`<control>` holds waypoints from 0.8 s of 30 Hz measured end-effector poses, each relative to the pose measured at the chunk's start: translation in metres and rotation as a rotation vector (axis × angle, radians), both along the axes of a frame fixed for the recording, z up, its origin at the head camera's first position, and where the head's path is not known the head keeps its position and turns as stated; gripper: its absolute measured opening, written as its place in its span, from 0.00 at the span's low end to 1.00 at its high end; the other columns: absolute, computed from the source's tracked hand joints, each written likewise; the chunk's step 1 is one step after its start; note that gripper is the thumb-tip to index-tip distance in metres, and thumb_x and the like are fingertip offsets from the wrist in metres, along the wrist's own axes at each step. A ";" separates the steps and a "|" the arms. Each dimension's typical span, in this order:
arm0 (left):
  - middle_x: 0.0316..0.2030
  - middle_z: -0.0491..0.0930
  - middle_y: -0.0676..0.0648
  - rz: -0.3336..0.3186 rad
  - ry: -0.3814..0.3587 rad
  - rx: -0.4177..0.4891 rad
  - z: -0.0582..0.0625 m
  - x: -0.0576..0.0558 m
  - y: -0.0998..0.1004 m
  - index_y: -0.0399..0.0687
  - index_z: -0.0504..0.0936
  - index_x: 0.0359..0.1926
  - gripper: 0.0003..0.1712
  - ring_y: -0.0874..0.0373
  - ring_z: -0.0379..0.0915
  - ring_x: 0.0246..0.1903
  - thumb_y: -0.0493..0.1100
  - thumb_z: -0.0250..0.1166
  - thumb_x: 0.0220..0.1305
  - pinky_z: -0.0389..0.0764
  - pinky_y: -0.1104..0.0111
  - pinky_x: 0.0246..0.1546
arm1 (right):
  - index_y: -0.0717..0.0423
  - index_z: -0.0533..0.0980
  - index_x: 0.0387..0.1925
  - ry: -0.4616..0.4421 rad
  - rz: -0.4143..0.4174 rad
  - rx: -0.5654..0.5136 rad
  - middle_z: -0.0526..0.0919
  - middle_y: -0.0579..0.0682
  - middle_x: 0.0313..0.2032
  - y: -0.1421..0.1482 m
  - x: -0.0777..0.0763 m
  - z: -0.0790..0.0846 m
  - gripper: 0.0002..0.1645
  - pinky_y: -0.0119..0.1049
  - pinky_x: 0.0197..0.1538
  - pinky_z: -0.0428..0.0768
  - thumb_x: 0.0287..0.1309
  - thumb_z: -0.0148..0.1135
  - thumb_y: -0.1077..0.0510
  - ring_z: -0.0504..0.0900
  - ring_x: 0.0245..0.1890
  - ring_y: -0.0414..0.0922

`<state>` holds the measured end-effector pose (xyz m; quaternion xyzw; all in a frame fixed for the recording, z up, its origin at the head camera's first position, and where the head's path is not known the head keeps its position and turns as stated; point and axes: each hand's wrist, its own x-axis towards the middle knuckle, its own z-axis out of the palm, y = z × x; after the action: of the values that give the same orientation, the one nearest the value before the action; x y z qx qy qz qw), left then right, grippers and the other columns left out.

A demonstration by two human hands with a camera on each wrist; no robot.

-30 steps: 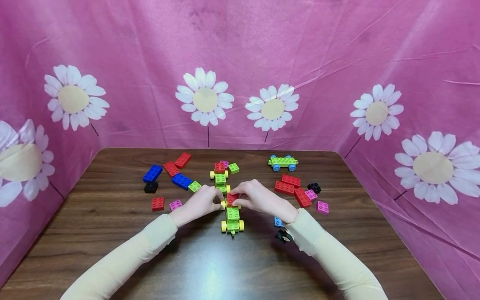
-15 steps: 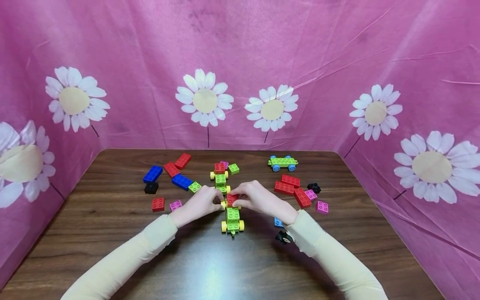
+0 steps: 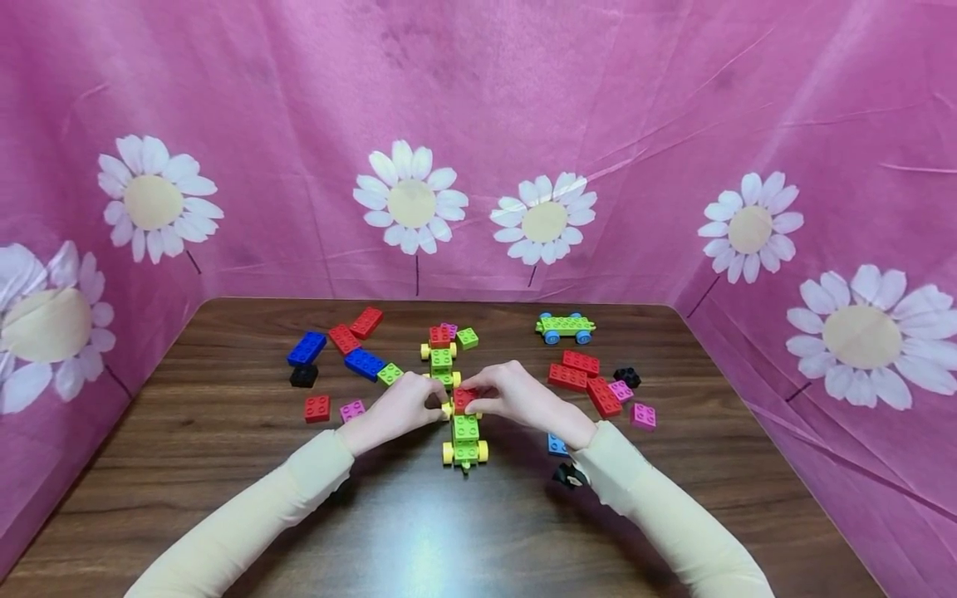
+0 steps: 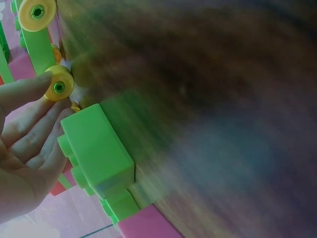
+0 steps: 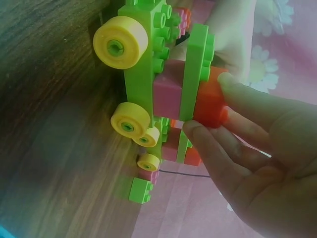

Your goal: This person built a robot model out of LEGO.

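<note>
A green toy car (image 3: pixel 467 453) with yellow wheels stands mid-table, pointing away from me. In the right wrist view its base carries a pink brick (image 5: pixel 167 91), then a thin green brick (image 5: pixel 193 74), with a red brick (image 5: pixel 208 99) on top. My right hand (image 3: pixel 516 397) pinches that red brick between thumb and fingers. My left hand (image 3: pixel 401 407) grips the same car at a far yellow wheel (image 4: pixel 59 85), thumb on the wheel. Just beyond stands a similar car (image 3: pixel 441 359) with a red brick on its top.
Red, blue, black, pink and green bricks lie left, among them a blue brick (image 3: pixel 306 348). On the right are several red bricks (image 3: pixel 581 362), pink bricks (image 3: pixel 642 415) and a black piece (image 3: pixel 571 476) beside the right sleeve. A green car base (image 3: pixel 566 326) with blue wheels stands far right.
</note>
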<state>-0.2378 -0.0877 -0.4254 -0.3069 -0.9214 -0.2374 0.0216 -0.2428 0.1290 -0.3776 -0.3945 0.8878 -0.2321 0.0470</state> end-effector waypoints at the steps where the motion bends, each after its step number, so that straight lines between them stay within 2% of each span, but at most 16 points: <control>1: 0.32 0.89 0.47 -0.001 0.003 -0.002 0.000 0.000 0.000 0.43 0.88 0.34 0.07 0.61 0.81 0.31 0.40 0.75 0.55 0.80 0.70 0.34 | 0.56 0.84 0.51 0.002 -0.004 -0.002 0.90 0.51 0.43 0.000 0.000 -0.001 0.19 0.31 0.40 0.82 0.60 0.68 0.53 0.82 0.35 0.36; 12: 0.32 0.89 0.48 -0.010 0.021 -0.007 -0.003 -0.002 0.000 0.43 0.88 0.34 0.08 0.61 0.82 0.32 0.41 0.75 0.54 0.82 0.69 0.35 | 0.57 0.84 0.50 0.019 0.002 -0.021 0.89 0.51 0.42 0.001 0.002 -0.003 0.18 0.40 0.42 0.85 0.60 0.68 0.54 0.83 0.35 0.37; 19: 0.32 0.89 0.48 -0.011 0.012 -0.004 -0.002 -0.002 -0.001 0.44 0.88 0.34 0.07 0.61 0.82 0.32 0.41 0.75 0.55 0.81 0.69 0.35 | 0.57 0.83 0.49 0.040 0.007 -0.026 0.89 0.48 0.38 0.002 0.003 -0.005 0.16 0.28 0.37 0.80 0.61 0.67 0.55 0.76 0.30 0.34; 24: 0.32 0.88 0.48 -0.013 0.016 0.004 -0.002 -0.002 -0.001 0.43 0.87 0.34 0.07 0.61 0.82 0.31 0.41 0.75 0.54 0.81 0.70 0.34 | 0.59 0.82 0.50 0.082 0.041 -0.041 0.89 0.51 0.41 0.003 0.005 -0.007 0.17 0.38 0.40 0.84 0.61 0.68 0.58 0.83 0.34 0.41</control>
<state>-0.2393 -0.0890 -0.4278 -0.3146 -0.9188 -0.2367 0.0280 -0.2377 0.1322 -0.3844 -0.4225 0.8759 -0.2328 0.0074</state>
